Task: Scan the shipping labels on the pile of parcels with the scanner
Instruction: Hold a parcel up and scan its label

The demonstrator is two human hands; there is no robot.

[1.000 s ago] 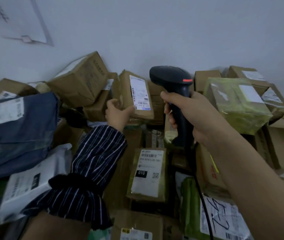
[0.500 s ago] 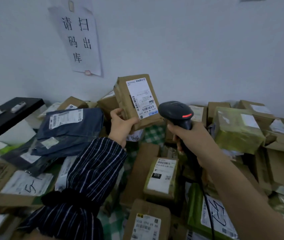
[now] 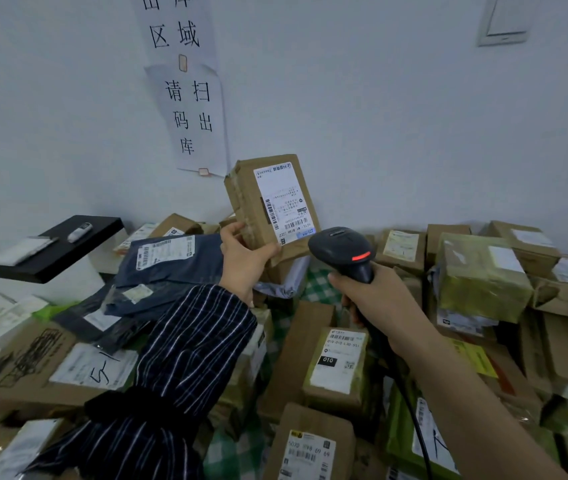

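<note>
Parcel (image 3: 268, 202) gripped upright in left hand (image 3: 244, 263); right hand (image 3: 376, 299) just beside grips scanner (image 3: 343, 249).

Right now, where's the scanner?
Head view, right of centre: the scanner is held above the pile in the right hand, its head just below and right of the small box that the left hand holds up.

The shipping label (image 3: 284, 202) is illegibly small (wall notice (image 3: 178, 32) cropped at top).
</note>
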